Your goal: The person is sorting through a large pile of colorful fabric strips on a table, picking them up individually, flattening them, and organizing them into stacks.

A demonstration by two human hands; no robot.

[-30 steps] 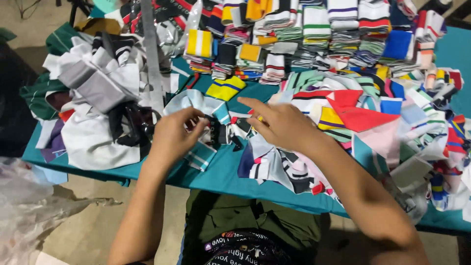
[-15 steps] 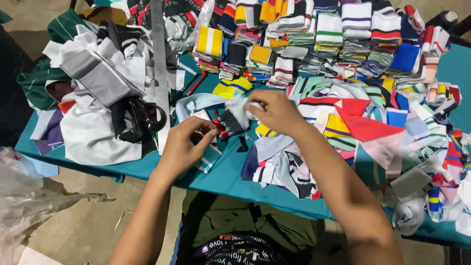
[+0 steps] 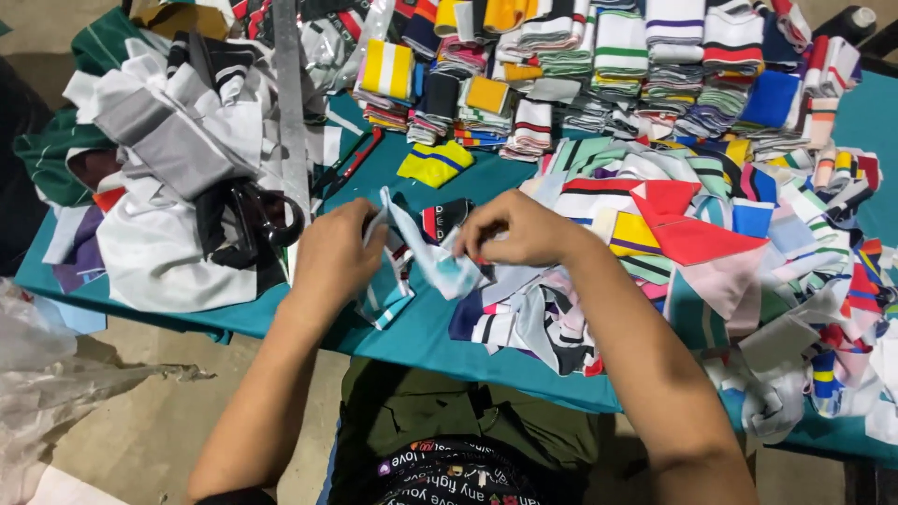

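Observation:
My left hand (image 3: 334, 254) and my right hand (image 3: 516, 229) both grip one light blue and white striped strip of knitted fabric (image 3: 421, 251), held just above the teal table (image 3: 421, 337). The strip runs from the left fingers across to the right fingers. A loose heap of coloured fabric pieces (image 3: 692, 243) lies under and to the right of my right hand. A yellow piece with a blue stripe (image 3: 435, 163) lies just beyond the hands.
Folded striped fabric stacks (image 3: 608, 65) fill the far side of the table. White and grey cloth (image 3: 178, 196) lies piled at the left with black-handled scissors (image 3: 257, 220) and a long metal ruler (image 3: 292, 112). Crumpled clear plastic (image 3: 47, 374) lies on the floor at lower left.
Both hands have drawn closer to me and lifted the light blue striped strip, which is now stretched between them. The view has shifted slightly.

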